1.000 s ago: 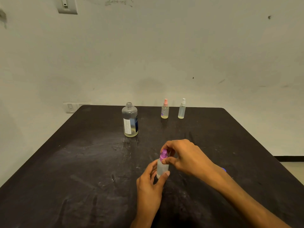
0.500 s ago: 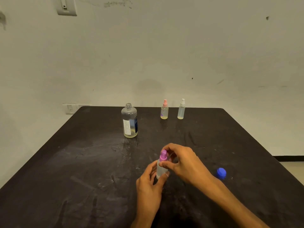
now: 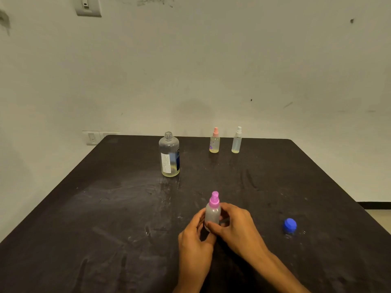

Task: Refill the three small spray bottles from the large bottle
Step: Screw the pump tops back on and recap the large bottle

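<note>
Head view: both hands' grips, left hand (image 3: 195,240) and right hand (image 3: 237,228), clasp purple-capped spray bottle (image 3: 213,212).

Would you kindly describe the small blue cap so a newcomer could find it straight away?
Start at the dark, scuffed table and look to its near right part. There, to the right of the right hand, the small blue plastic screw cap lies alone. It is the only blue, loose, squat thing; the rest are upright bottles.

The purple-capped bottle (image 3: 212,215) base hides behind fingers; the large bottle (image 3: 169,155) label seems unreadably small.
</note>
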